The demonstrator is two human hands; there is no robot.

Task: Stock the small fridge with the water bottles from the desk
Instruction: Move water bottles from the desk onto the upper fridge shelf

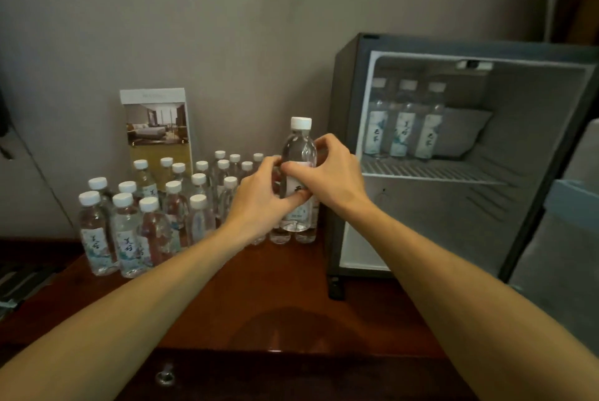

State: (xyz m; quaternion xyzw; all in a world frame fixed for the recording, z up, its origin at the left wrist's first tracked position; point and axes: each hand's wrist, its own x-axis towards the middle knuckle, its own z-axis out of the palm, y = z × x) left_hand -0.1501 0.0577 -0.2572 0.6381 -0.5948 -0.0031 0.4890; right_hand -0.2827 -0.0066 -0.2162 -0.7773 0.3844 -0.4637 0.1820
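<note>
A clear water bottle (299, 147) with a white cap is held upright above the desk, just left of the small fridge (350, 147). My left hand (259, 196) grips its labelled middle from the left, and my right hand (330, 173) grips it from the right. Several more bottles (126, 232) with white caps stand in a cluster on the wooden desk (285, 287) to the left. The fridge is open, and three bottles (402, 121) stand in a row at the left of its wire shelf (434, 170).
A brochure (157, 128) leans upright against the grey wall behind the bottles. The fridge door (557, 238) hangs open at the far right. The shelf has free room to the right of the three bottles. A drawer keyhole (165, 376) shows at the desk's front.
</note>
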